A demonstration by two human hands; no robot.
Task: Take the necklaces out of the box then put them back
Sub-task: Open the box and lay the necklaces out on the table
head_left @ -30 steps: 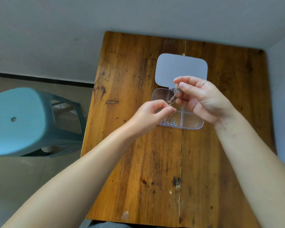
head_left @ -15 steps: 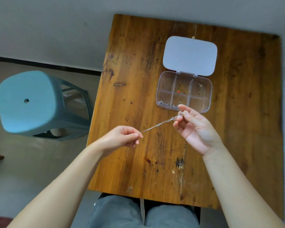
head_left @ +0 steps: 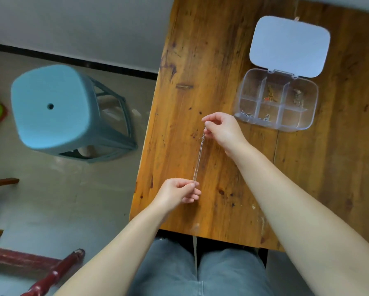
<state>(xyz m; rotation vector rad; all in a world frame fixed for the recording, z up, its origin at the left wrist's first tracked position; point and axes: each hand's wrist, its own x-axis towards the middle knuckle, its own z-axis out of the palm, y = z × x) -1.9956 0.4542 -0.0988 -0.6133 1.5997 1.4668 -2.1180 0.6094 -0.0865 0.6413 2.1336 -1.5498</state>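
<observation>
A thin silver necklace [head_left: 199,159] is stretched taut over the left part of the wooden table [head_left: 307,189]. My right hand [head_left: 223,130] pinches its clasp end at the top. Its lower end is pinched by my left hand [head_left: 179,192] near the table's front left corner. The clear plastic box [head_left: 311,107] lies open at the far right, its white lid [head_left: 289,45] folded back. Its compartments hold other jewellery: a gold and red piece [head_left: 270,96], a dull metallic piece [head_left: 297,97], and small silver pieces [head_left: 248,115] along the near side.
A pale blue plastic stool [head_left: 55,110] stands on the floor left of the table. Dark red wooden bars [head_left: 51,272] lie at the lower left. My knees in grey trousers [head_left: 200,272] sit under the table's front edge.
The necklace came out of the box and was drawn out between both hands. Both hands moved left and towards me, turning the chain from slanted to nearly lengthwise.
</observation>
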